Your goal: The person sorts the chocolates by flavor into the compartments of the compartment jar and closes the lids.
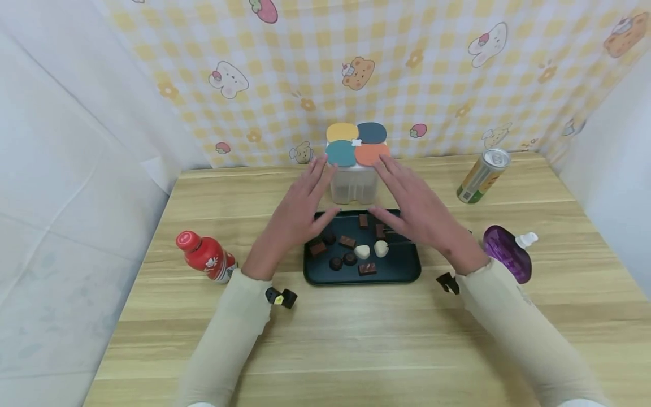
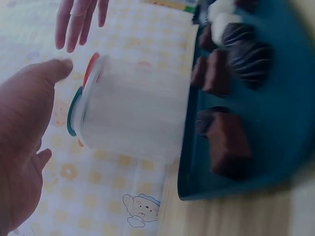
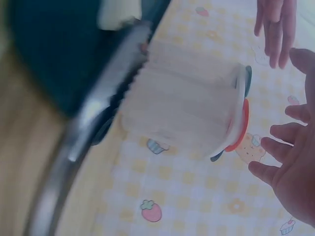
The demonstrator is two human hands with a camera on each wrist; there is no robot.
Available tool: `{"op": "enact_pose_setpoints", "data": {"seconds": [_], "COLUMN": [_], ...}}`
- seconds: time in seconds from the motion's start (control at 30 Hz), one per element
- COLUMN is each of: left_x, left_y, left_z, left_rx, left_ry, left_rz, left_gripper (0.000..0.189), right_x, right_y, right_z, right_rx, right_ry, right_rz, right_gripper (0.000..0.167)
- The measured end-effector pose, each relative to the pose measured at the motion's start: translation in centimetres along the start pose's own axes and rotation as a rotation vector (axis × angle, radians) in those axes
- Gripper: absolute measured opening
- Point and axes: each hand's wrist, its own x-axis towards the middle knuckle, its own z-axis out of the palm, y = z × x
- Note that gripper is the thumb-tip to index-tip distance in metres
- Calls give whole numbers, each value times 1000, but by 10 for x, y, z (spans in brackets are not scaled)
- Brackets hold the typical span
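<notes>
My left hand (image 1: 300, 212) and right hand (image 1: 419, 210) are held above the tray with fingers extended, one on each side of a clear container (image 1: 354, 186). Neither hand holds anything. The container's lid has yellow, navy, teal and orange flaps (image 1: 343, 154). Fingertips overlap the lid's front edge in the head view, but both wrist views show them apart from it. Below lies a dark tray (image 1: 362, 278) of brown chocolates (image 1: 367, 268) and white pieces (image 1: 362, 251). Metal tongs (image 3: 93, 105) rest over the tray's right side, partly hidden by my right hand in the head view.
A red-capped bottle (image 1: 205, 257) stands at the left. To the right are a drink can (image 1: 480, 178) and a purple flat bottle with a white cap (image 1: 507, 254). A yellow checked cloth (image 1: 305, 73) hangs behind the wooden table (image 1: 356, 350).
</notes>
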Motion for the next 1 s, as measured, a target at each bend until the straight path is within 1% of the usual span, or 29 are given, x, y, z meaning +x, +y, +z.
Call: {"op": "enact_pose_setpoints", "data": {"seconds": [0.07,0.13,0.27,0.37,0.5,0.67,0.8,1.0], "left_x": [9,17,28,37,48,59,62,63], "left_y": [-6,-13,-26,-36,-46,-54,-57,-61], "left_z": [1,2,2,2,6,12,15,22], "left_rx": [-12,-34,-103,-152,-238,-330,-383,-400], "left_ry": [22,25,8,-10,-28,-45,-50,-43], "left_rz": [-20,-55,-128,-154,-158,-172,-196,-183], "left_gripper": [75,71,69,69,72,75,74,72], "right_x": [11,22,41,53,64,72,76,75], "right_y": [2,3,7,10,16,22,24,26], "right_z": [0,1,4,7,8,10,16,22], "right_rx": [-8,-15,-17,-14,-12,16,24,-39], "right_ry": [3,-15,-77,-103,-128,-187,-204,-177], "right_rz": [23,51,109,136,162,204,223,206], "right_gripper": [83,82,78,75,71,71,74,73]}}
